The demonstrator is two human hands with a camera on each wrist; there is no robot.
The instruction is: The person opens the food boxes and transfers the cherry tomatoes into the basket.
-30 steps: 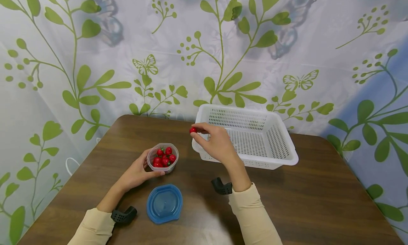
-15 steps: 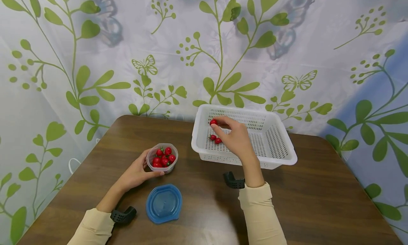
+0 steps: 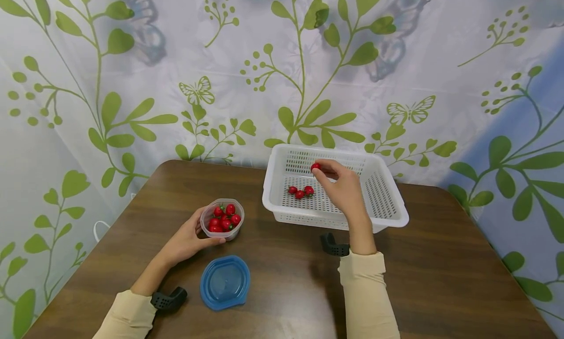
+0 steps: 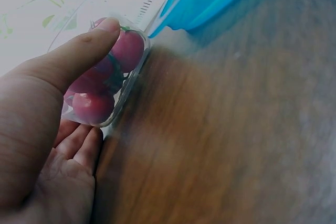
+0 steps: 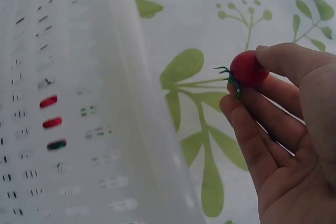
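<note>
A light pinch and a low release were judged best for the tomato (image 3: pixel 316 167), which was gripped by the right hand (image 3: pixel 342 186) over the basket (image 3: pixel 304 216) at the far edge of the surface (image 3: pixel 440 270), while the left hand (image 3: pixel 187 238) held the tub (image 3: pixel 233 231) of tomatoes (image 3: pixel 225 222) nearer the left edge.

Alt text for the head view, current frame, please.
A person's right hand pinches a red cherry tomato over a white slotted basket, where three loose tomatoes lie. The left hand holds a clear container of tomatoes, with a blue lid nearby on the brown table. Behind is a leaf-patterned backdrop.
</note>
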